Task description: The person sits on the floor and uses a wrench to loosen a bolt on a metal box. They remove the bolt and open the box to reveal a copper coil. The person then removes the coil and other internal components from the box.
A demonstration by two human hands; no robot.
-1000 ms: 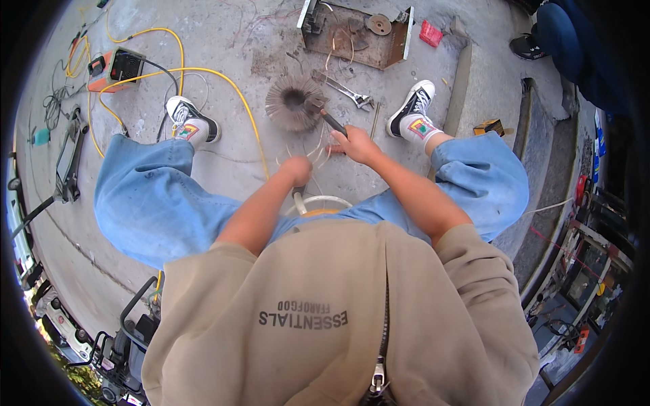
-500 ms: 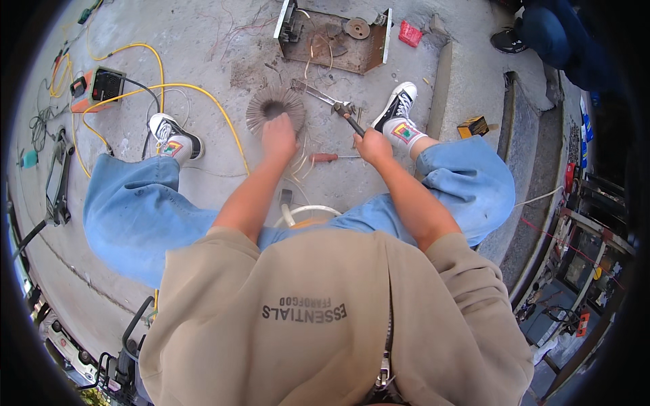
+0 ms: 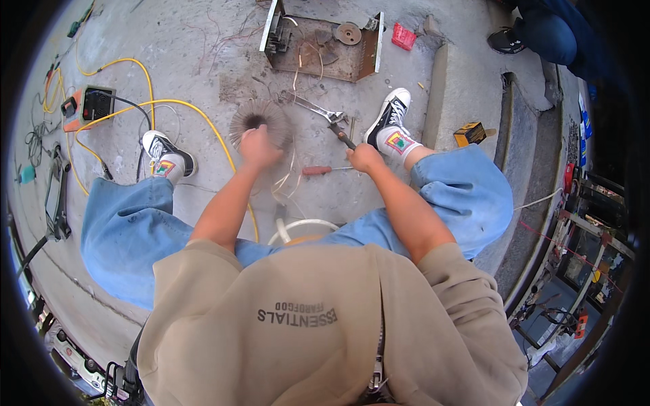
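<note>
A round grey-brown ring with close radial fins and a dark hole [image 3: 238,122] lies on the concrete ahead of me. My left hand [image 3: 261,146] is at its near side, closed over the rim by the hole; hand and ring are partly blurred. My right hand [image 3: 365,158] is wrapped round a tool with a dark handle [image 3: 342,136]. The far end of that tool meets a silver adjustable wrench [image 3: 313,107], and I cannot tell what its head is. A screwdriver with a red handle [image 3: 317,170] lies between my hands.
Beyond the ring is an open rusty metal casing [image 3: 325,64], with a red packet [image 3: 403,36] beside it. An orange machine [image 3: 89,108] and yellow cable [image 3: 203,115] lie left. A small yellow-black box [image 3: 470,133] rests by a concrete ledge [image 3: 467,88]; another person's shoe [image 3: 506,42] is far right.
My view has shifted slightly, moving most things left and down. The left hand has moved a little left, with the ring's right side now smeared. My right hand keeps its hold on the dark-handled tool.
</note>
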